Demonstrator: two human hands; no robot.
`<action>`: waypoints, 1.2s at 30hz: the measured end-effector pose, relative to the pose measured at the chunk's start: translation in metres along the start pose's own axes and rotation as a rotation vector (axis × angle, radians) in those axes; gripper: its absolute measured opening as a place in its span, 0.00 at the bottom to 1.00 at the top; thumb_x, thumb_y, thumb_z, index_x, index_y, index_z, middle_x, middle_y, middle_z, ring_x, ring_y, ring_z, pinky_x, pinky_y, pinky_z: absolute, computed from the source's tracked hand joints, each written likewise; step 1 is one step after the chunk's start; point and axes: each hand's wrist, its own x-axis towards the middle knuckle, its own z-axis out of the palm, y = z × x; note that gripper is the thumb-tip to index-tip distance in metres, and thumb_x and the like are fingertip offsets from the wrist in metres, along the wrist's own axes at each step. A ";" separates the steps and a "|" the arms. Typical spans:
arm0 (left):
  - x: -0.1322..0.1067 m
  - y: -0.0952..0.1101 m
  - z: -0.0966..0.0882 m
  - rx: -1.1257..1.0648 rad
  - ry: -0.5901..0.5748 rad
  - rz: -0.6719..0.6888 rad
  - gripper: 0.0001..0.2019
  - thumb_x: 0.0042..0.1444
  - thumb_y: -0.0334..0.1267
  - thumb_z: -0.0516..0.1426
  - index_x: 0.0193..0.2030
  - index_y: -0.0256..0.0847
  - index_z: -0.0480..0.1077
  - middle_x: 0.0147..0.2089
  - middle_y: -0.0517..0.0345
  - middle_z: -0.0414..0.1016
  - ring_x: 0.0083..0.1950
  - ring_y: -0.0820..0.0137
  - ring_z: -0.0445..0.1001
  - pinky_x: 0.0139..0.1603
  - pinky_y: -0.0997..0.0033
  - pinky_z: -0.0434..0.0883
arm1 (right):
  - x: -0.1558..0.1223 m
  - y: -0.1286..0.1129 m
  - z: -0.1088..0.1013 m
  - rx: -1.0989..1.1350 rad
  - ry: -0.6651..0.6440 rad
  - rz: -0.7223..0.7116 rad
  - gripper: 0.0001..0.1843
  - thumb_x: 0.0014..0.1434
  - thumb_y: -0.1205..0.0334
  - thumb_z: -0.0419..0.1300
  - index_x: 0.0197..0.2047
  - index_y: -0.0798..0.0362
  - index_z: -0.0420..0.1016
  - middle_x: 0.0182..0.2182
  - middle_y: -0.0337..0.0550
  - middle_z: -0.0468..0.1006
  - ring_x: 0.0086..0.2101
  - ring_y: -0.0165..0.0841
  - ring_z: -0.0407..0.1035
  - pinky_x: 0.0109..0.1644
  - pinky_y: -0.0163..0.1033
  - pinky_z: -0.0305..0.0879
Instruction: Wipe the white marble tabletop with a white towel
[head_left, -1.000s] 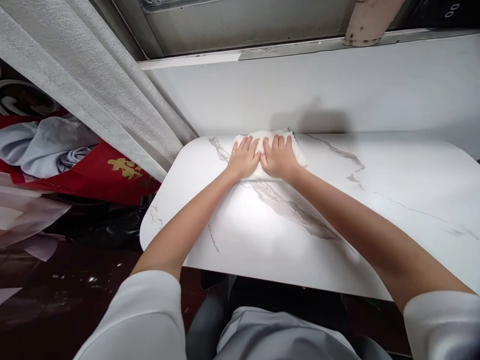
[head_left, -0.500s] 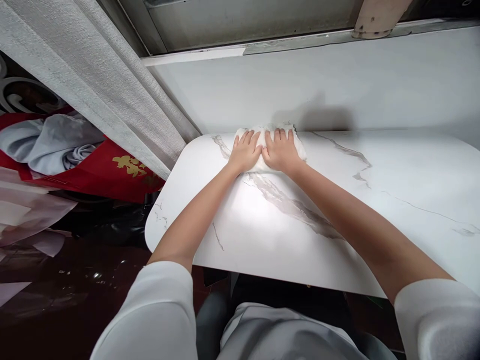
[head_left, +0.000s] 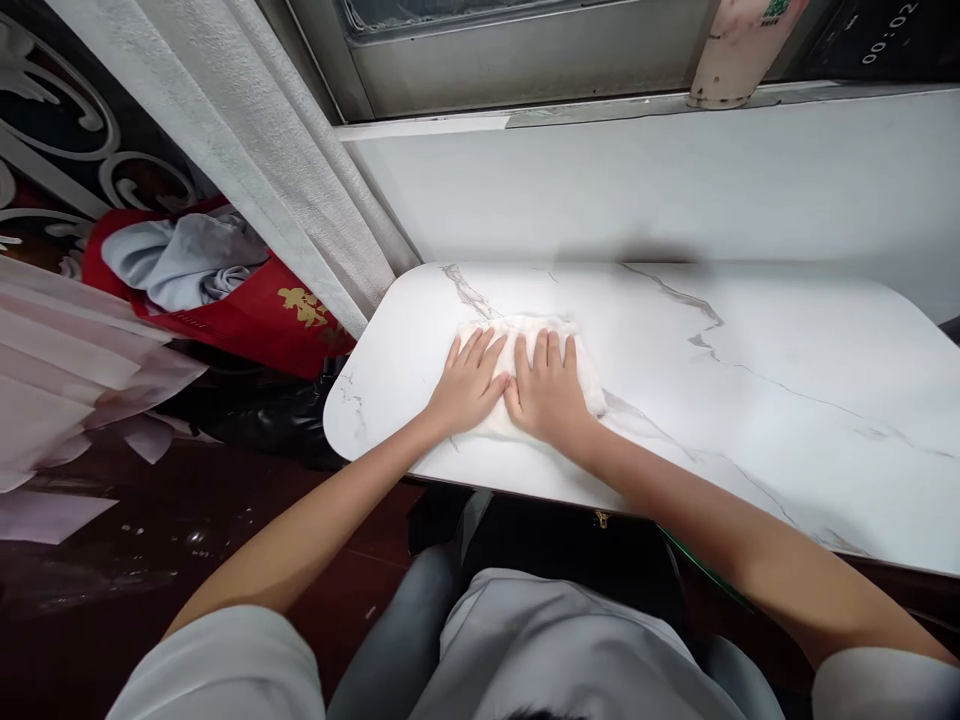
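A white fluffy cloth (head_left: 517,340) lies on the white marble-patterned table (head_left: 750,400), near its left half. My left hand (head_left: 466,385) and my right hand (head_left: 549,392) rest side by side on top of the cloth, palms down, fingers stretched out and flat, thumbs almost touching. Most of the cloth is hidden under the two hands; only its far edge and right side show.
A grey curtain (head_left: 262,150) hangs at the table's left corner. Behind the table runs a white wall ledge (head_left: 600,105) with a pink cup (head_left: 739,50) on it. A red bag with grey fabric (head_left: 210,280) sits on the dark floor at left.
Both hands have slid the cloth from the table's far edge by the wall toward me, to nearer the front edge. The hands stay flat on the cloth.
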 end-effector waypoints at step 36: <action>0.078 -0.136 -0.021 -0.043 -0.002 -0.103 0.27 0.69 0.43 0.41 0.72 0.38 0.52 0.76 0.49 0.51 0.77 0.61 0.45 0.75 0.50 0.42 | 0.145 -0.050 0.040 0.093 -0.120 0.003 0.32 0.67 0.58 0.41 0.67 0.73 0.52 0.64 0.79 0.58 0.64 0.66 0.51 0.60 0.80 0.34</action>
